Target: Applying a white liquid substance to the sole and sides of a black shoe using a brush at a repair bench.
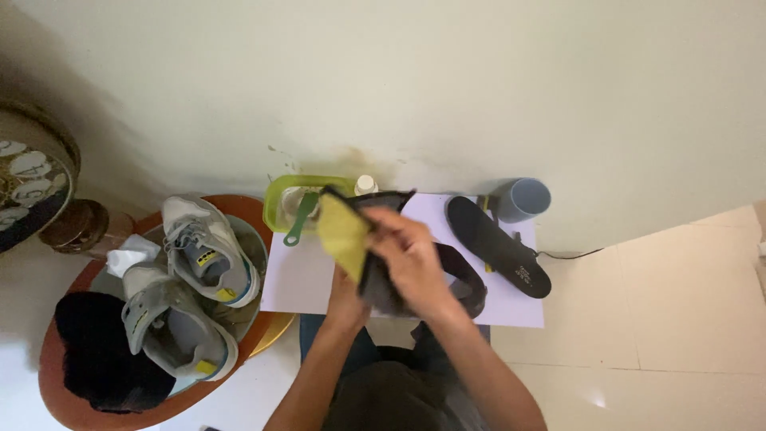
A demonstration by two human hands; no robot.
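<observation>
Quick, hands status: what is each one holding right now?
Left hand: mostly hidden under the dark insole; grip cannot be told.
Right hand: closed on the yellow cloth, against the insole.

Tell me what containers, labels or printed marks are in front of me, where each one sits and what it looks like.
Green tub: by the wall, rounded, lime green, a green brush inside.
Bottle: behind the right hand, small, white cap.
Cup: right, by the wall, grey-blue, round.
Insole: on the white sheet, black, small pale print near the heel.
No screens or signs.
</observation>
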